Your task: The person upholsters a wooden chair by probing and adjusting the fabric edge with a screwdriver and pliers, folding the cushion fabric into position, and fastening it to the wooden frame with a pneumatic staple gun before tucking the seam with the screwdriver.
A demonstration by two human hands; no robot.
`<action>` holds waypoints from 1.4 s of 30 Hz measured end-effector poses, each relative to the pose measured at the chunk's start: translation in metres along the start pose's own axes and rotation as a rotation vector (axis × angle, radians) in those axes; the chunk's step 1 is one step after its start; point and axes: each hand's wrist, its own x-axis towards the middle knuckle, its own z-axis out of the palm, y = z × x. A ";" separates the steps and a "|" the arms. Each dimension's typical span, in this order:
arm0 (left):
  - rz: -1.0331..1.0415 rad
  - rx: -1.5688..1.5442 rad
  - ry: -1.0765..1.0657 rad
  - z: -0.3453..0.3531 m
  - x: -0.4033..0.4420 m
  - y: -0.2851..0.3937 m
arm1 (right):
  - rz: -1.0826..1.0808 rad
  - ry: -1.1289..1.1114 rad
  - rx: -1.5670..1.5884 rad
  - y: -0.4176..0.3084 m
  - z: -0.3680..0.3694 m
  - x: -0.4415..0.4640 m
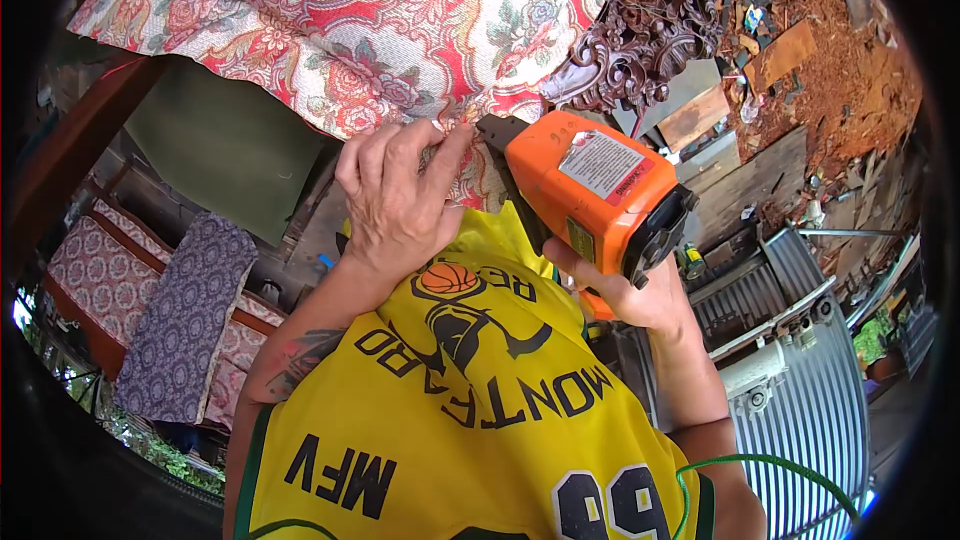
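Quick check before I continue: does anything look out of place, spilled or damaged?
At upper right, flat brown boards lie at odd angles on littered reddish-brown ground, which looks untidy. Near the left hand, the red-and-white floral fabric is rumpled rather than flat; I see no clear damage.

The tool point(545, 155) in the right grip point(640, 298) is bright orange with a black base point(660, 230) and a white-and-red label point(603, 165). Beyond the left grip point(400, 185), the fabric point(330, 30) shows florals in red, cream and blue-grey. Below both grips, the yellow jersey point(450, 470) bears black lettering point(545, 395) and an orange basketball point(446, 279) motif.
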 end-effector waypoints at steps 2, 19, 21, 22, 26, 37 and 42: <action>-0.005 -0.014 0.021 0.002 -0.001 0.000 | -0.086 0.031 -0.053 -0.001 -0.002 0.008; 0.110 0.032 0.254 0.024 -0.009 -0.014 | 0.262 -0.099 0.173 -0.019 -0.004 0.026; 0.122 0.039 0.276 0.027 -0.010 -0.016 | 0.294 -0.076 0.211 -0.021 -0.001 0.028; 0.125 0.033 0.289 0.028 -0.010 -0.016 | 0.309 -0.064 0.230 -0.021 0.000 0.029; 0.142 0.037 0.329 0.033 -0.010 -0.018 | 0.391 -0.039 0.276 -0.028 0.001 0.031; 0.143 0.031 0.354 0.033 -0.007 -0.019 | 0.524 -0.070 0.283 -0.032 0.000 0.032; 0.170 0.051 0.381 0.036 -0.007 -0.024 | 0.512 -0.067 0.285 -0.035 0.002 0.036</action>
